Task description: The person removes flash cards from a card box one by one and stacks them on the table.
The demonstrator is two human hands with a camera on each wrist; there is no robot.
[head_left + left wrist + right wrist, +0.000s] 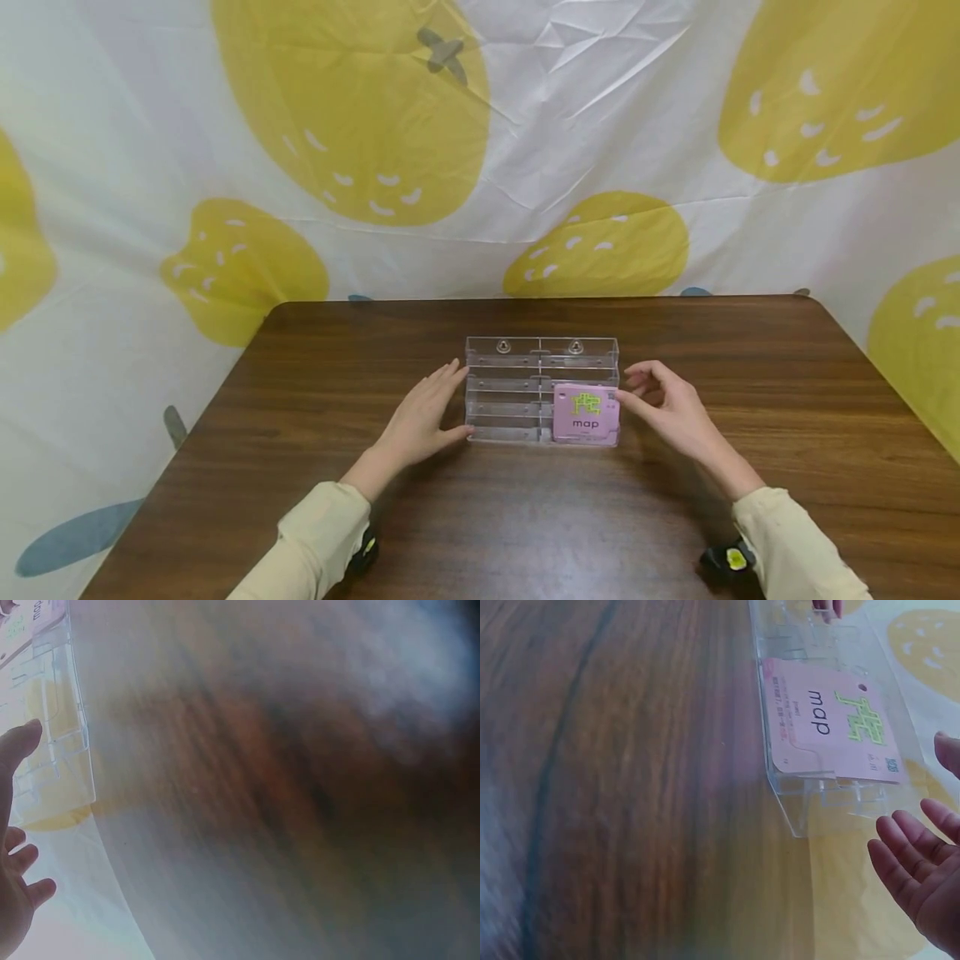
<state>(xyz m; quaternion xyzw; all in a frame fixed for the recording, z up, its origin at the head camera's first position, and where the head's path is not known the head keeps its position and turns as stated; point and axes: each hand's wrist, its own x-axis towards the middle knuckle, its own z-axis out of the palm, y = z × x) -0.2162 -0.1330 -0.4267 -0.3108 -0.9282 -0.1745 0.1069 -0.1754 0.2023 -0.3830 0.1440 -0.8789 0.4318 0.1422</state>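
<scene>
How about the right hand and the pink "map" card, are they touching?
Apart. The right wrist view plainly shows a gap between the right hand and the pink "map" card.

The rack [503, 385] looks like clear, smooth, glossy plastic with bright edges. The card [586, 415] appears to be smooth, printed paper. The table [495, 517] has a brown wood-grain surface with a soft sheen. The curtain [525, 150] is thin, creased, faintly shiny cloth; the sleeves [318, 533] are matt cloth.
</scene>
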